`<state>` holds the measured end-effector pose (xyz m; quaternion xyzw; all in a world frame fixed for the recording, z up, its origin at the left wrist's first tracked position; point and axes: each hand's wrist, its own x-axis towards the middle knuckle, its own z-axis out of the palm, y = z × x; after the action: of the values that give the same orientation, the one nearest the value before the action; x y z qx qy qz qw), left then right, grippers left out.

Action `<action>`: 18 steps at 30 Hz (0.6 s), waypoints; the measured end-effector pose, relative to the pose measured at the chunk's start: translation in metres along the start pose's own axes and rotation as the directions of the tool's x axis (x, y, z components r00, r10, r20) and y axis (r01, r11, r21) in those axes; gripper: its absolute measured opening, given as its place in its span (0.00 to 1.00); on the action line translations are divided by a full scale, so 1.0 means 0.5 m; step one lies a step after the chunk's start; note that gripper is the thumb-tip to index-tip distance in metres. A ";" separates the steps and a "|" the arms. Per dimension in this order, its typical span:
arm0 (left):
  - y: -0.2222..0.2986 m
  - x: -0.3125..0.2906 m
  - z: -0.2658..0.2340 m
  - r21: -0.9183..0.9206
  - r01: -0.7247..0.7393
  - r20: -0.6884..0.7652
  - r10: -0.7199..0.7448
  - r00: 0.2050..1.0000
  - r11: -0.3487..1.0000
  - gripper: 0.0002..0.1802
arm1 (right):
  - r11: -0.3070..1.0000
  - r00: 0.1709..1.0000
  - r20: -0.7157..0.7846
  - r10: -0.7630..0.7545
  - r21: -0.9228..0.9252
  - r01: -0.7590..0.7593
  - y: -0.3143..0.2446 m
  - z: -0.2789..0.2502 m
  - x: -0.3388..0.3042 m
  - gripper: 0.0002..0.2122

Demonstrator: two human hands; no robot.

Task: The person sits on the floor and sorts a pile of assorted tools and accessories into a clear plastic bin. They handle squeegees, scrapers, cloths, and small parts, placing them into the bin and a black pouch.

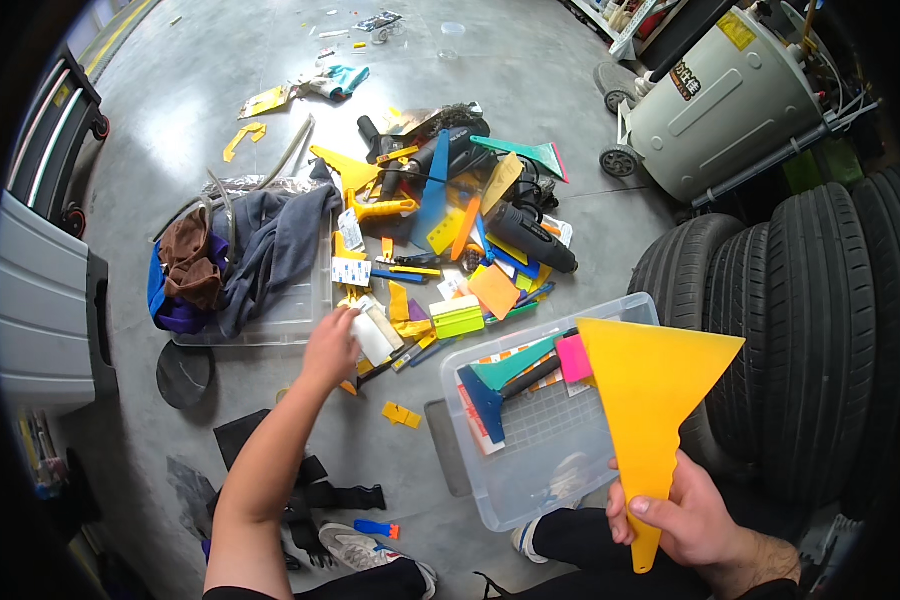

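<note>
A wide, fan-shaped yellow plastic scraper [638, 420] is gripped by its narrow end in my right hand [685, 515], its broad edge pointing away from me. It overlaps the right side of a clear plastic bin [510, 515]. My left hand [331, 347] reaches to the near left edge of a heap of tools, fingers curled beside a white block [374, 335]; what they grip is hidden. In the bin lie a teal and dark blue scraper [485, 400] and a pink piece [573, 358]. A lime-green block [457, 317] and an orange square card [494, 291] lie in the heap.
Left of the heap, a clear tray [270, 332] bears grey cloth [280, 240] and brown cloth [192, 262]. Tires [815, 330] stand at right, below a grey wheeled tank [720, 110]. Black straps [335, 495] and a blue-orange piece [376, 529] lie near my shoes.
</note>
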<state>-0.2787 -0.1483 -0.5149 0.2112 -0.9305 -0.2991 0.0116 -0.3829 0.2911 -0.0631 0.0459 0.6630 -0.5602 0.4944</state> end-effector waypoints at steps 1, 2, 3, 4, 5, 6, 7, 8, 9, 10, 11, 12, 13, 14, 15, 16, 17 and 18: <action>0.027 0.015 0.031 0.059 -0.054 -0.010 0.055 0.998 0.997 0.36 | 1.000 1.000 0.014 0.005 -0.006 -0.005 0.002 0.005 -0.004 0.24; 0.047 0.016 0.054 0.183 -0.080 -0.034 0.088 0.996 0.980 0.38 | 1.000 1.000 0.019 0.002 0.001 -0.002 0.003 0.009 -0.007 0.24; 0.064 0.015 0.074 0.298 -0.101 -0.052 0.122 0.991 0.949 0.40 | 1.000 1.000 0.020 0.002 0.002 -0.002 0.004 0.013 -0.011 0.24; 0.073 0.012 0.086 0.406 -0.111 -0.015 0.128 0.992 0.907 0.42 | 1.000 1.000 0.022 0.003 0.003 -0.003 0.005 0.015 -0.014 0.24; 0.076 0.008 0.093 0.384 -0.103 -0.026 0.122 0.992 0.918 0.43 | 1.000 1.000 0.022 0.004 0.006 -0.004 0.006 0.016 -0.016 0.24; 0.078 0.001 0.096 0.358 -0.093 0.015 0.094 0.995 0.929 0.45 | 1.000 1.000 0.012 0.003 0.005 -0.003 0.006 0.014 -0.018 0.25; 0.078 -0.004 0.097 0.324 -0.084 0.051 0.071 0.996 0.942 0.46 | 1.000 1.000 0.003 0.000 0.004 0.000 0.006 0.012 -0.018 0.25; 0.076 -0.014 0.096 0.360 -0.101 0.063 0.084 0.994 0.927 0.45 | 1.000 1.000 -0.005 0.000 0.002 0.000 0.006 0.009 -0.018 0.25; 0.073 -0.022 0.094 0.339 -0.074 0.076 0.051 0.996 0.938 0.44 | 1.000 1.000 -0.028 0.004 0.001 -0.004 0.007 0.006 -0.018 0.25; 0.069 -0.032 0.092 0.310 -0.045 0.083 0.020 0.996 0.950 0.44 | 1.000 0.999 -0.048 0.008 -0.001 -0.008 0.008 0.002 -0.016 0.25; 0.065 -0.042 0.090 0.274 -0.010 0.108 -0.020 0.994 0.962 0.43 | 1.000 0.998 -0.067 0.012 -0.004 -0.012 0.009 0.000 -0.014 0.25; 0.059 -0.053 0.088 0.169 0.038 0.084 -0.052 0.995 0.985 0.36 | 1.000 0.998 -0.065 0.009 0.004 -0.008 0.010 -0.002 -0.012 0.25; 0.051 -0.060 0.084 0.125 0.054 0.040 -0.060 0.997 0.991 0.35 | 1.000 0.998 -0.059 0.006 0.000 -0.006 0.010 -0.002 -0.011 0.25; 0.040 -0.069 0.078 0.067 0.077 0.034 -0.079 0.996 0.995 0.33 | 1.000 0.999 -0.053 0.004 -0.005 -0.004 0.010 -0.002 -0.010 0.25; 0.030 -0.073 0.072 0.010 0.130 0.058 -0.131 0.990 0.991 0.32 | 1.000 0.999 -0.048 0.001 -0.010 -0.001 0.009 0.000 -0.009 0.25; 0.020 -0.081 0.064 0.070 0.074 -0.026 -0.073 0.997 0.995 0.27 | 1.000 0.999 -0.039 0.000 -0.011 0.000 0.008 0.002 -0.008 0.25; 0.012 -0.081 0.055 0.007 0.114 -0.019 -0.114 0.993 0.993 0.27 | 1.000 1.000 -0.031 -0.002 -0.014 0.001 0.007 0.004 -0.008 0.25; 0.003 -0.082 0.041 -0.063 0.134 -0.016 -0.136 0.991 0.989 0.26 | 1.000 1.000 -0.024 -0.004 -0.016 0.004 0.006 0.006 -0.009 0.25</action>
<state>-0.2451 -0.1196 -0.5269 0.2763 -0.9042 -0.3257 0.0072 -0.3771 0.2918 -0.0617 0.0475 0.6733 -0.5554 0.4858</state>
